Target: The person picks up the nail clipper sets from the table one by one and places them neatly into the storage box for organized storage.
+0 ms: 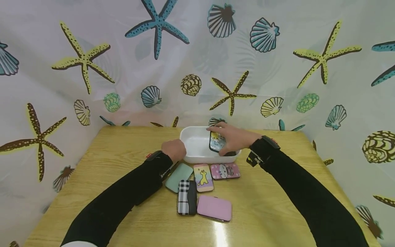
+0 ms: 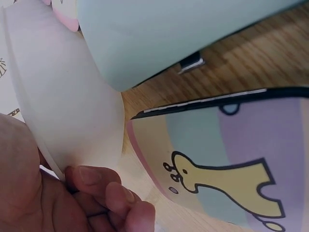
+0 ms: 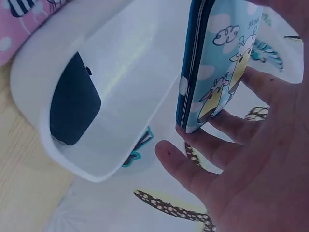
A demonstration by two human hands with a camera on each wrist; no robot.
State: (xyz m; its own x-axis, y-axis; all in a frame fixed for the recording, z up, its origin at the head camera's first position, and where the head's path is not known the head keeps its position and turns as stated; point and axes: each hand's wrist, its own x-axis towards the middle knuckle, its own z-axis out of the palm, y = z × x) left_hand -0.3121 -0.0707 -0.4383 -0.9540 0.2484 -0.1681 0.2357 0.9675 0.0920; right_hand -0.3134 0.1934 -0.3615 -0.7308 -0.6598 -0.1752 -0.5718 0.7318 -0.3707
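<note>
My left hand grips the near left edge of a white plastic tub, its fingers curled at the rim. Over the tub's right part, my right hand holds a small flat case on edge between thumb and fingers. Light blue, dark-edged and printed with giraffes and clouds, this case stands tilted in the right wrist view. Inside the tub at its right end lies a dark case.
In front of the tub lie several similar cases: mint green, giraffe-striped, pink cartoon, black-and-white plaid and plain pink. A curtain printed with starfish and shells hangs behind the wooden table.
</note>
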